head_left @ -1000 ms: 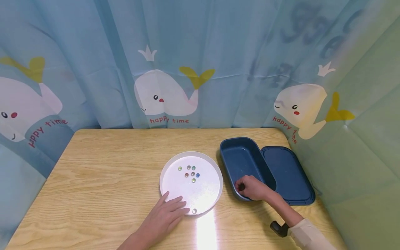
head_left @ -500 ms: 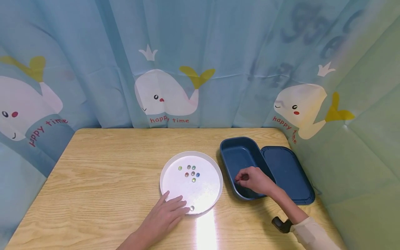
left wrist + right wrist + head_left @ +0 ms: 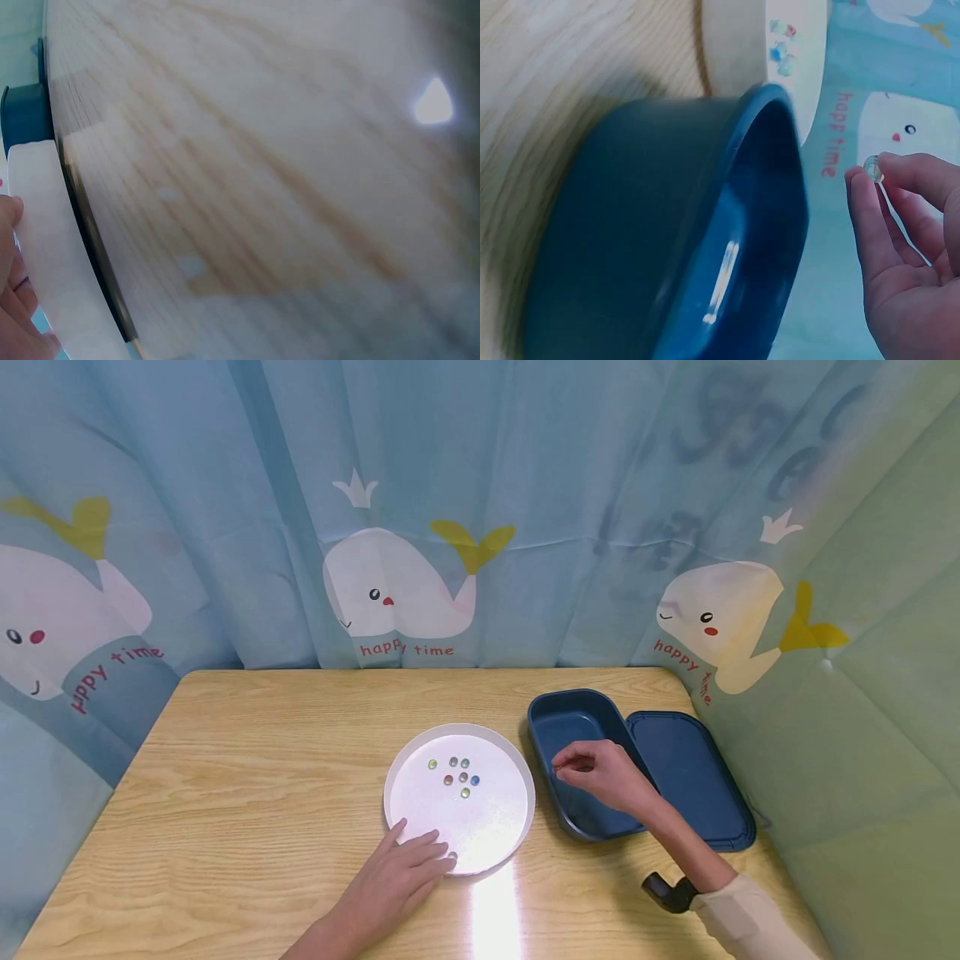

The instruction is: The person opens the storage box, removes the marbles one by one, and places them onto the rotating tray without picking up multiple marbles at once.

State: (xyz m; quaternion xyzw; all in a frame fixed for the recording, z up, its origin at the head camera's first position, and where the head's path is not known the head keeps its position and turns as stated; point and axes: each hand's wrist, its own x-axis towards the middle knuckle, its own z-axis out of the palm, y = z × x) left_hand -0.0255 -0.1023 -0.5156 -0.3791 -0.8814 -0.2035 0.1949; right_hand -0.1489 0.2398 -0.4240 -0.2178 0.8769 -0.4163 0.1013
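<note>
My right hand (image 3: 606, 772) is raised over the deep blue plastic box (image 3: 577, 707). Between thumb and fingertip it pinches a clear glass marble (image 3: 873, 169), seen best in the right wrist view. My left hand (image 3: 397, 875) lies at the near left rim of a round white tray (image 3: 487, 822), its fingers spread and reaching inside. One marble (image 3: 452, 857) sits right at those fingertips. Several coloured marbles, a blue one (image 3: 475, 781) among them, are grouped toward the back of the tray. The left wrist view catches only the fingers (image 3: 15, 300) beside the tray's wall.
To the right of the box lies its flat blue lid (image 3: 693, 785). The wooden table (image 3: 262, 760) stretches far to the left. A blue curtain (image 3: 570, 568) with printed whales stands behind it and along the sides.
My right hand has risen from the near end of the box and moved away from me, bringing a marble up. The loose marble has rolled left to my left fingertips; that hand stays put.
</note>
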